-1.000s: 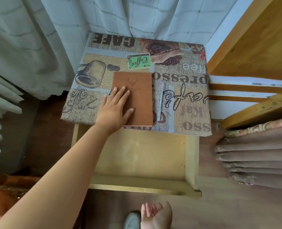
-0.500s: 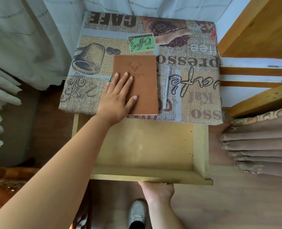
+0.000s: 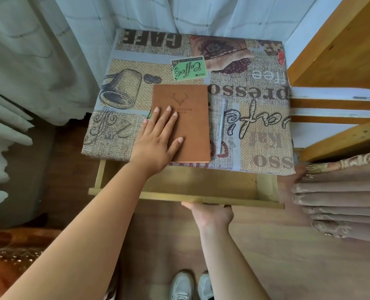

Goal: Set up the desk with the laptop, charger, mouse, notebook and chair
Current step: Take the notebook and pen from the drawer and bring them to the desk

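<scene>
Left hand (image 3: 156, 146) fingers spread flat on suede-like notebook (image 3: 184, 122); right hand (image 3: 212, 213) apparently curled under wooden drawer (image 3: 201, 199) front.

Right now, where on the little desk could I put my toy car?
Free patches: the far strip by the curtain, and the right side past the pen. The left side by the printed mug is bare too. The middle front is crowded: the notebook lies there under the left hand.
</scene>
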